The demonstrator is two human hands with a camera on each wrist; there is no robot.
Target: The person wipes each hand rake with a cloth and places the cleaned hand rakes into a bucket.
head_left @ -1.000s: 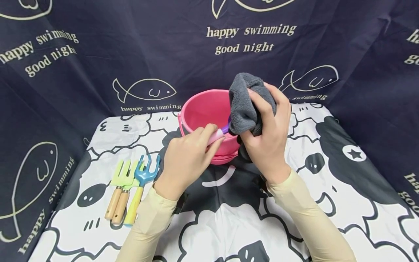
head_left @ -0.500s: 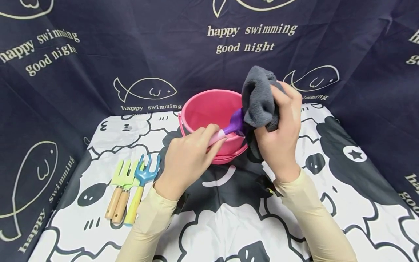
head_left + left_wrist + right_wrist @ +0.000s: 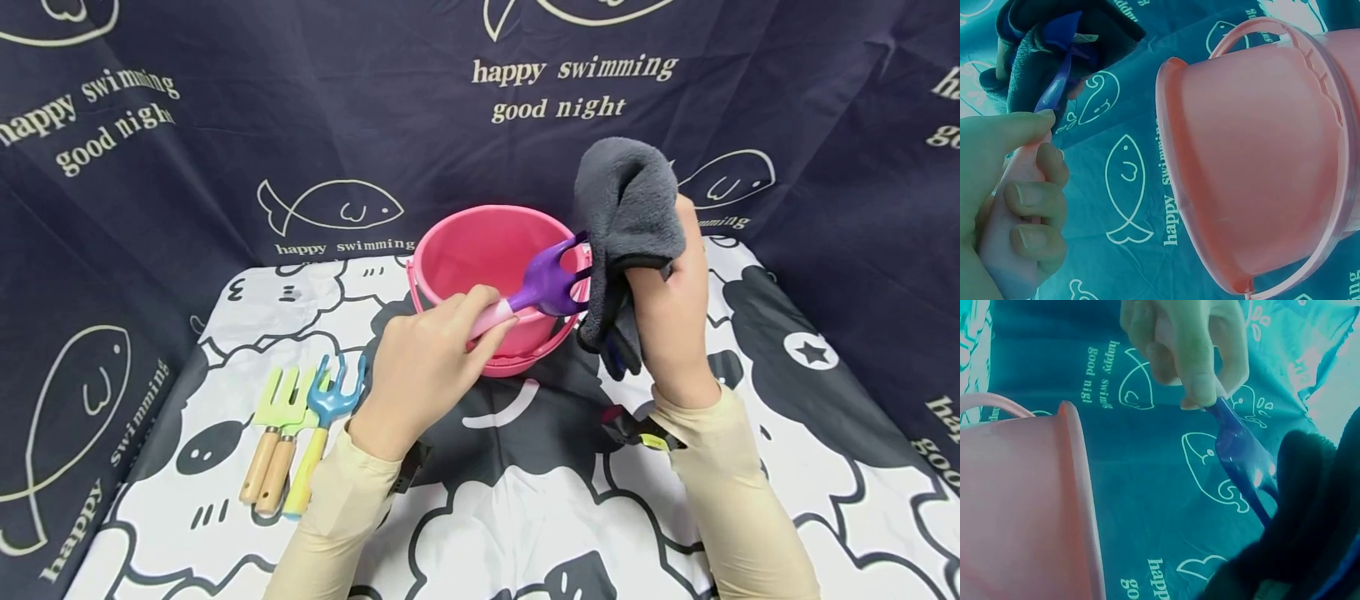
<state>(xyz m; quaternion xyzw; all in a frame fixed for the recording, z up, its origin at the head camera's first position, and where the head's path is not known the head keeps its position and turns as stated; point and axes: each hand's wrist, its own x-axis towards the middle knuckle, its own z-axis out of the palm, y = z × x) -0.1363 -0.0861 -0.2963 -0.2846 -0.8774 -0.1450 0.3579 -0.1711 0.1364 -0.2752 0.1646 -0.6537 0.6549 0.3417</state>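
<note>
A toy hand rake with a purple pronged head [image 3: 550, 283] and a pink handle [image 3: 1013, 206] is gripped by my left hand [image 3: 431, 362], fingers curled round the handle and thumb along its top. My right hand [image 3: 671, 308] holds a bunched dark grey cloth [image 3: 628, 204] against the tips of the prongs. The prong ends are partly hidden by the cloth. In the right wrist view the purple head [image 3: 1241, 450] runs into the dark cloth [image 3: 1297, 506]. Just behind the rake stands a pink bucket [image 3: 480, 242], upright, its handle hanging down in front.
On the left of the sheep-print cloth [image 3: 510, 525] lie two green forks with wooden handles [image 3: 268, 462] and a blue rake with a yellow handle [image 3: 307, 471]. Dark fabric walls [image 3: 420, 108] with fish prints enclose the back and sides.
My right hand has moved right with the grey cloth, sliding along the rake's head towards the prong tips and uncovering the purple part. My left hand stays almost in place.
</note>
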